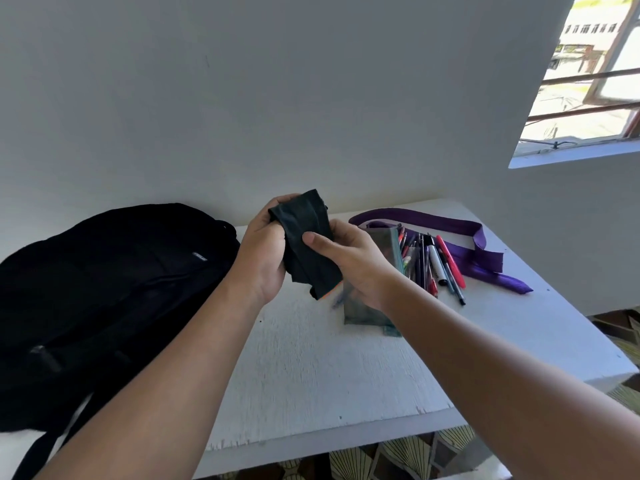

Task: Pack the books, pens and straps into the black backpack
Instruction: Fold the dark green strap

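We held the folded black strap [306,242] pinched in both the left hand [265,254] and right hand [349,261] above the tabletop's [311,368] middle, apparently keeping it compact for the black backpack [104,289] at the left edge.

Matt cloth backpack [104,271]; rough table [311,375]

Single head view, looks forward and slightly down from close above table [311,368], wall ahead, window [588,81] upper right.
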Available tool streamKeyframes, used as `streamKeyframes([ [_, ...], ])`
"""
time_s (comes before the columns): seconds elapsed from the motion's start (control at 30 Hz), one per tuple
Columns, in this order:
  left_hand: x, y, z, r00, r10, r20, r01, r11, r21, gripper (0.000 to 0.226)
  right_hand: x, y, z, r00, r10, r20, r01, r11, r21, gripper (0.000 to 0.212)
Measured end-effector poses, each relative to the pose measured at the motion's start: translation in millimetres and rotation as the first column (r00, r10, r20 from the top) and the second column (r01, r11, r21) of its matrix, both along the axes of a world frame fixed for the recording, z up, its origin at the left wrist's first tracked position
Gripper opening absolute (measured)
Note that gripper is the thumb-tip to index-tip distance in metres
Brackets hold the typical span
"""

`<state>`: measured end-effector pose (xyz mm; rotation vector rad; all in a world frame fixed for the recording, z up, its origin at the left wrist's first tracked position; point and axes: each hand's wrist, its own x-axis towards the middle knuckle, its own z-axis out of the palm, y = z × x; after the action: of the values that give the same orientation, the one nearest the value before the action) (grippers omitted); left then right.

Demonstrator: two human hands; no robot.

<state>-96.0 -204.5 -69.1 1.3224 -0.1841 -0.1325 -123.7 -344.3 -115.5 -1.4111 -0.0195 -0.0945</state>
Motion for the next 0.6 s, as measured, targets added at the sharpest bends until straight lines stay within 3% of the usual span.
streamKeyframes([
  [0.17,2.4,7.8,-4.3,0.997,-0.071,-0.006,0.071,0.996,0.049,0.034,0.4,2.4,0.7,1.0,0.021,-0.02,-0.019,0.994,0.107,0.027],
  [0.33,5.1,29.4,-7.2,0.992,-0.116,0.053,0.108,0.985,0.134,0.037,4.2,15.7,0.6,0.988,0.112,-0.104,-0.08,0.96,0.268,0.03],
  [0.4,4.2,46.0,-5.8,0.993,-0.116,0.026,0.11,0.982,0.155,0.05,9.3,28.2,-2.4,0.982,0.142,-0.124,-0.097,0.945,0.312,0.033],
  [0.5,-1.6,79.1,-0.8,0.999,0.038,0.029,-0.045,0.96,0.277,0.063,20.6,54.9,-9.2,0.971,0.163,-0.172,-0.09,0.925,0.369,0.032],
  [0.6,-11.6,120.0,1.0,0.965,0.192,0.18,-0.254,0.863,0.436,0.048,31.5,86.4,-16.4,0.953,0.215,-0.214,-0.119,0.914,0.388,0.033],
])
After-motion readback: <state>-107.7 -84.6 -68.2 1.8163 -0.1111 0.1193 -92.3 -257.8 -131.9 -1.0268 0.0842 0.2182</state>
